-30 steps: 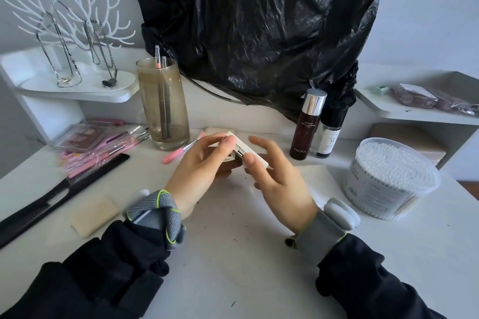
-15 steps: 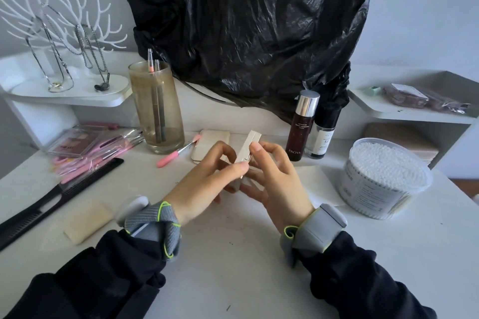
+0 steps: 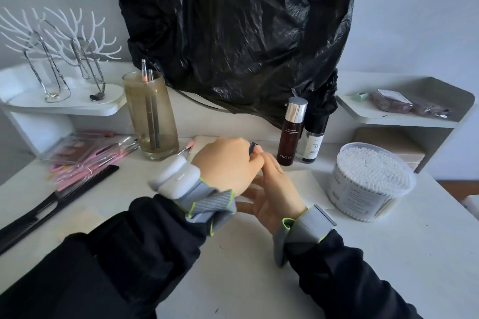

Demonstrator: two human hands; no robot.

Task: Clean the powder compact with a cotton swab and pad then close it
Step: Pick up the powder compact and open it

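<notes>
My left hand (image 3: 228,163) is turned back-up over the powder compact (image 3: 252,147) and is closed around it, so only a dark sliver of its edge shows at my fingertips. My right hand (image 3: 272,189) lies palm-up beneath and to the right, its fingers reaching under the left hand to the compact's edge. Whether the compact is open or closed cannot be seen. A clear tub of cotton swabs (image 3: 373,181) stands to the right. A beige pad (image 3: 203,140) lies just behind my left hand.
A tall glass with tools (image 3: 150,116) and two bottles (image 3: 291,132) stand behind my hands under a hanging black plastic bag (image 3: 233,33). Black combs (image 3: 59,199) and pink packaged brushes (image 3: 85,155) lie at the left. A white sheet (image 3: 308,179) lies under my right hand.
My left hand has rolled over on top of the compact and covered it. The right hand has turned palm-up beneath it. The compact's pale lid, visible before, is hidden.
</notes>
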